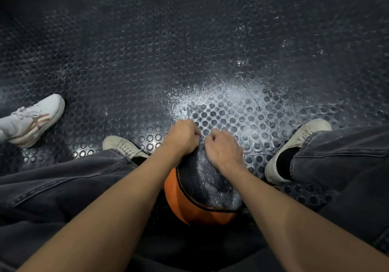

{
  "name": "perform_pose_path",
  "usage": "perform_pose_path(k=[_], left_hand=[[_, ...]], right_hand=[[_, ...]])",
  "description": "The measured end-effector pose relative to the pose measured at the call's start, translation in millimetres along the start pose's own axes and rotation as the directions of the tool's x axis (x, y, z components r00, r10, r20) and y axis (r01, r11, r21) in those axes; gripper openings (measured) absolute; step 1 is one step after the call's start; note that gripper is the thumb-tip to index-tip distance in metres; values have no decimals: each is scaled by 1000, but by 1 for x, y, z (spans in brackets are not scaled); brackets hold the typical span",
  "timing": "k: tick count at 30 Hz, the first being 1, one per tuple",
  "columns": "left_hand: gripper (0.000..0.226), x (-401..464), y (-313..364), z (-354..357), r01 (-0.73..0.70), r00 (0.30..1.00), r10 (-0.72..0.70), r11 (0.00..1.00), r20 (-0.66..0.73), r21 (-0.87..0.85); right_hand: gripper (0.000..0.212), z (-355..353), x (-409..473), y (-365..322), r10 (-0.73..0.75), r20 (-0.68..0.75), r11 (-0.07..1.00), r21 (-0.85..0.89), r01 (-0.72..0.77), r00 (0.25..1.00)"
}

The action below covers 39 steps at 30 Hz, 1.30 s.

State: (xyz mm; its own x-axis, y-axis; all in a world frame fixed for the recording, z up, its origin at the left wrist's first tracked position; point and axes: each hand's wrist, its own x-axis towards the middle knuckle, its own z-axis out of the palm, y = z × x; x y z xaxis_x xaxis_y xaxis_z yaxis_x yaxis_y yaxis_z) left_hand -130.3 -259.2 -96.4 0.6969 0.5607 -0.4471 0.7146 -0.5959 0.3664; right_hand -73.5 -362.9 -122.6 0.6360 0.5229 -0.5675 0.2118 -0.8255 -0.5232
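Both arms reached forward, left hand and right hand curled side by side, pinching the far edge of a dusty dark mesh cover stretched over 1 orange basketball on the studded floor.

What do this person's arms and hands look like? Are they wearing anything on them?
The left hand and right hand are bare: no gloves, and no ring, watch or bracelet shows. Both forearms are uncovered to the picture's edge, with no sleeve in view.
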Motion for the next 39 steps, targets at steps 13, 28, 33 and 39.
perform_pose_path(k=[13, 28, 33, 39], left_hand=[[20, 5, 0, -4, -58, 998, 59, 998, 37, -18], [17, -22, 2, -9, -123, 991, 123, 992, 48, 5], [19, -60, -3, -13, -187, 982, 185, 979, 25, 81], [23, 8, 4, 1, -65, 996, 65, 998, 64, -7]], right_hand=[[29, 1, 4, 2, -6, -8, 1000, -1, 6, 1000], [32, -1, 5, 4, 41, -22, 998, 44, -40, 999], [31, 2, 3, 0, -8, -2, 1000, -3, 8, 1000], [31, 0, 2, 3, -10, -38, 1000, 13, 10, 999]])
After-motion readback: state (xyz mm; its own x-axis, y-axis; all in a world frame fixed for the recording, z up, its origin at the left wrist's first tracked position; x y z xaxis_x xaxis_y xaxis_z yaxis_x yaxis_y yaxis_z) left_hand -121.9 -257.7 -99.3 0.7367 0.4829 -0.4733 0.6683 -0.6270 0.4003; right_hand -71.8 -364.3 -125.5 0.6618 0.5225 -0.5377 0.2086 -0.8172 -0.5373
